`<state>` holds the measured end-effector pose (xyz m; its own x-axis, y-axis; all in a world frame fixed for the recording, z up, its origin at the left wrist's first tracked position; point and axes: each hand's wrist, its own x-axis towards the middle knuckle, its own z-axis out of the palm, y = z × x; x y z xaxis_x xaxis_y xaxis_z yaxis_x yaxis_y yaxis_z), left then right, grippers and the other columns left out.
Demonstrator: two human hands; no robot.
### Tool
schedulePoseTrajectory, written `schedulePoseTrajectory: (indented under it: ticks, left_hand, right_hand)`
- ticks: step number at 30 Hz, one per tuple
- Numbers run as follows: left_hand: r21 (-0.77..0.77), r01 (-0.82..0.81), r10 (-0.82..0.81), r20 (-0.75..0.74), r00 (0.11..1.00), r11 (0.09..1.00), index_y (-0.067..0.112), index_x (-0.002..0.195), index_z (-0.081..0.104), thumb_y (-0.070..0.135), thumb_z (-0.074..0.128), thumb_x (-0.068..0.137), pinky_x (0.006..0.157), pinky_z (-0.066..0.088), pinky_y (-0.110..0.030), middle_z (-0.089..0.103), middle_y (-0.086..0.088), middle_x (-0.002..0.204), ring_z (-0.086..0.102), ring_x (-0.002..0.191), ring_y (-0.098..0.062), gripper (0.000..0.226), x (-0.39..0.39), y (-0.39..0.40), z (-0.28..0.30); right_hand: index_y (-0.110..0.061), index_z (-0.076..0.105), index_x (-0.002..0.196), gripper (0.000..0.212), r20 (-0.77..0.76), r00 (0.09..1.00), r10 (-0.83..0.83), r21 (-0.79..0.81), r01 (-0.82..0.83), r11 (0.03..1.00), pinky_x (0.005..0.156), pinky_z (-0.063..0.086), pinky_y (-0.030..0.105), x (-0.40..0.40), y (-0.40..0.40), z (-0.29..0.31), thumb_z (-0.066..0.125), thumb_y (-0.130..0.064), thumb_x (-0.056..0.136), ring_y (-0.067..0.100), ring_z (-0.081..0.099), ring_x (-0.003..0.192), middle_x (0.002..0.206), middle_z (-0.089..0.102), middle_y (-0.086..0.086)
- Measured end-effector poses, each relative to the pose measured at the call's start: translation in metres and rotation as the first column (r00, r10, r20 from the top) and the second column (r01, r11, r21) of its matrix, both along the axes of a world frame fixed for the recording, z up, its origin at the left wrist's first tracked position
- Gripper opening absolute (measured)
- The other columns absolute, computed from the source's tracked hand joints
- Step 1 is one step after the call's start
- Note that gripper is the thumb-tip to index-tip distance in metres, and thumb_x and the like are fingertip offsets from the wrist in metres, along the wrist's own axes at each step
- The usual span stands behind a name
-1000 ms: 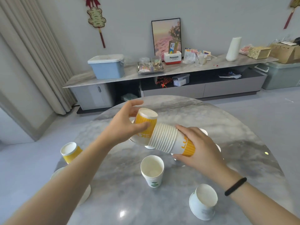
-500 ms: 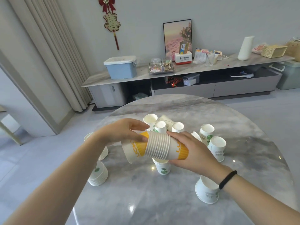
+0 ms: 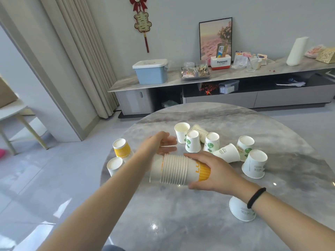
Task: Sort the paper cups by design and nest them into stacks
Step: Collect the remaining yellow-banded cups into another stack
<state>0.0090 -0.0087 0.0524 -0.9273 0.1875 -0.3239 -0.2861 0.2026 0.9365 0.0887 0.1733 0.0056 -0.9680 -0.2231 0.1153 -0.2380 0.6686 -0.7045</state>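
A nested stack of yellow-and-white paper cups (image 3: 177,171) lies sideways above the round marble table (image 3: 181,214). My right hand (image 3: 212,171) grips its right, yellow-banded end. My left hand (image 3: 159,144) sits at the stack's left end with straight fingers over the top. An upside-down yellow cup (image 3: 121,148) and a white cup (image 3: 114,165) stand at the table's left edge. Several white cups with green tree prints (image 3: 193,144) cluster behind the stack, some upright, some tipped over (image 3: 228,153). One white cup (image 3: 242,211) stands under my right forearm.
The table's left edge is close to the yellow cup, with grey floor below. A long low cabinet (image 3: 217,77) with a blue box (image 3: 151,71) and clutter runs along the far wall. A chair (image 3: 14,120) stands at the far left.
The added yellow cup has slid fully into the stack, and my left hand's fingers have straightened. The view has swung left and down, bringing the left-edge cups into sight.
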Motion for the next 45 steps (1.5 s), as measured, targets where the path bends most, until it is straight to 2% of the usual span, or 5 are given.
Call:
schedulePoseTrajectory:
  ticks: [13,21,24,37,45]
  left_hand:
    - [-0.406,0.129,-0.196,-0.128,0.972,0.905,0.032,0.14,0.04,0.044,0.048,0.092,0.103,0.03,-0.027,0.044,0.005,0.141,0.04,0.129,-0.016,0.051,-0.002,-0.071,0.012]
    - [-0.243,-0.13,0.044,-0.33,0.943,0.961,0.019,0.125,0.055,0.028,0.053,0.09,0.097,0.041,-0.032,0.058,-0.006,0.124,0.053,0.111,-0.02,0.036,-0.053,-0.123,0.022]
    - [-0.149,-0.214,0.151,-0.348,0.925,0.965,0.024,0.085,0.059,0.032,0.047,0.089,0.088,0.038,-0.032,0.056,-0.003,0.098,0.05,0.095,-0.02,0.015,-0.075,-0.142,0.017]
    - [0.17,-0.472,0.443,0.183,0.878,0.865,0.016,0.078,0.057,0.037,0.049,0.095,0.066,0.045,-0.023,0.055,0.0,0.069,0.051,0.067,-0.012,0.028,-0.124,-0.18,-0.075]
    - [0.155,-0.454,0.406,0.266,0.874,0.877,0.014,0.093,0.061,0.024,0.047,0.092,0.066,0.049,-0.029,0.062,-0.004,0.088,0.058,0.083,-0.017,0.017,-0.124,-0.183,-0.102]
  right_hand:
    - [-0.032,0.05,0.113,0.062,0.103,0.984,-0.148,-0.247,0.17,0.954,0.064,0.039,0.008,-0.025,-0.07,0.019,0.084,-0.034,0.061,-0.003,0.053,0.088,0.097,0.052,-0.023]
    - [-0.02,0.038,0.127,0.069,0.228,0.972,-0.055,-0.274,0.118,0.954,0.051,0.05,0.025,-0.097,-0.135,0.051,0.078,-0.024,0.07,0.016,0.057,0.078,0.116,0.049,0.001]
    - [-0.019,0.044,0.121,0.062,0.156,0.98,-0.121,-0.335,0.167,0.927,0.053,0.043,0.021,-0.126,-0.156,0.062,0.078,-0.024,0.07,0.013,0.052,0.068,0.11,0.05,-0.001]
    - [-0.017,0.041,0.126,0.071,-0.116,0.973,-0.2,-0.236,0.169,0.957,0.088,0.042,0.033,-0.193,-0.249,0.036,0.077,-0.038,0.069,0.026,0.046,0.115,0.117,0.058,0.006]
    - [-0.022,0.03,0.141,0.084,0.014,0.987,-0.162,-0.105,0.162,0.981,0.096,0.042,0.038,-0.202,-0.255,-0.003,0.073,-0.044,0.073,0.029,0.041,0.126,0.131,0.053,0.007]
